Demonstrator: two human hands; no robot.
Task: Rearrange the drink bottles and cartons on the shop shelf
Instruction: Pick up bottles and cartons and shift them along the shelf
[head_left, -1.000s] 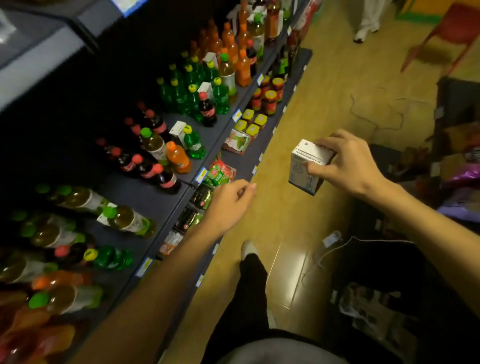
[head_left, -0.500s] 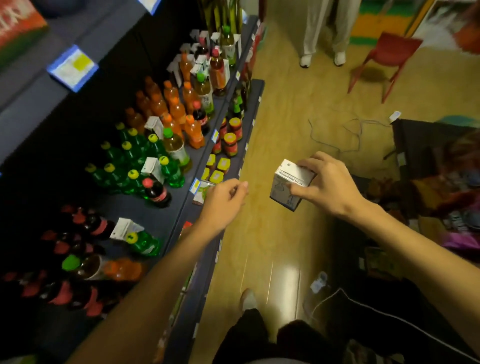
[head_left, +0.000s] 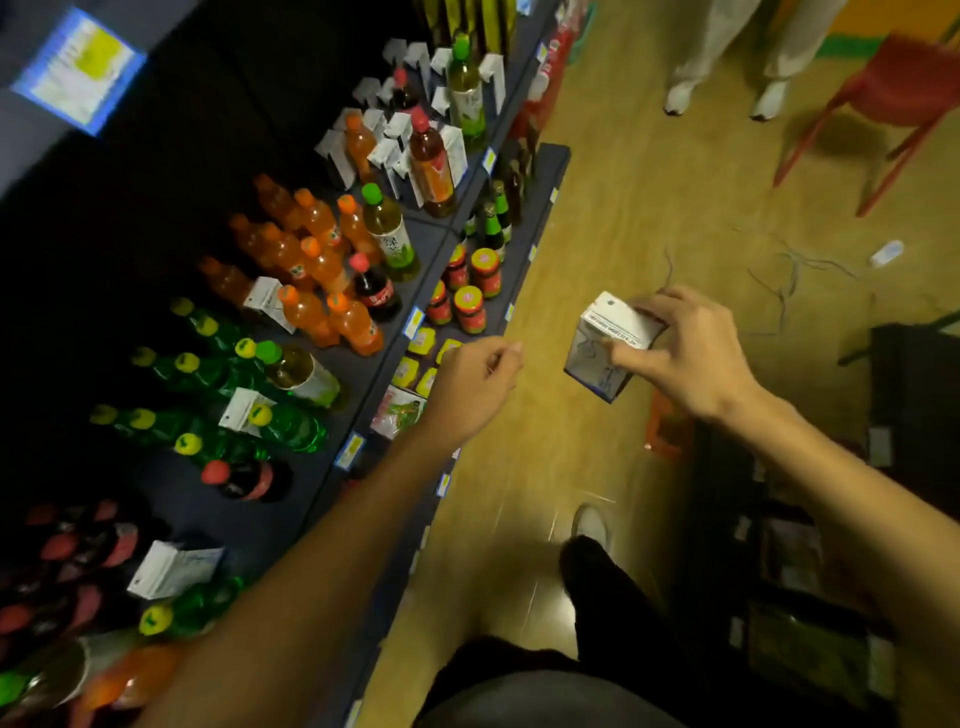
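My right hand (head_left: 685, 358) grips a small white drink carton (head_left: 602, 348) in the air over the aisle floor, right of the shelf. My left hand (head_left: 475, 387) hovers over the lower shelf's front edge with its fingers curled and nothing in them. On the dark shelf (head_left: 332, 467) stand orange bottles (head_left: 322, 270), green bottles with yellow caps (head_left: 218, 364), a cola bottle (head_left: 376, 291), pale tea bottles (head_left: 389, 234) and white cartons (head_left: 400, 130). One carton (head_left: 171, 569) lies near the red-capped bottles at the lower left.
The lower shelf (head_left: 545, 176) carries red jars with yellow lids (head_left: 470, 306), small yellow tubs and a packet (head_left: 400, 410). Another person's legs (head_left: 722, 62) and a red chair (head_left: 893, 98) stand farther down the aisle. Dark boxes (head_left: 810, 571) sit on the right.
The view has shifted along the shelf toward the orange bottles and cartons. Both hands keep their pose, the right still holding the carton.
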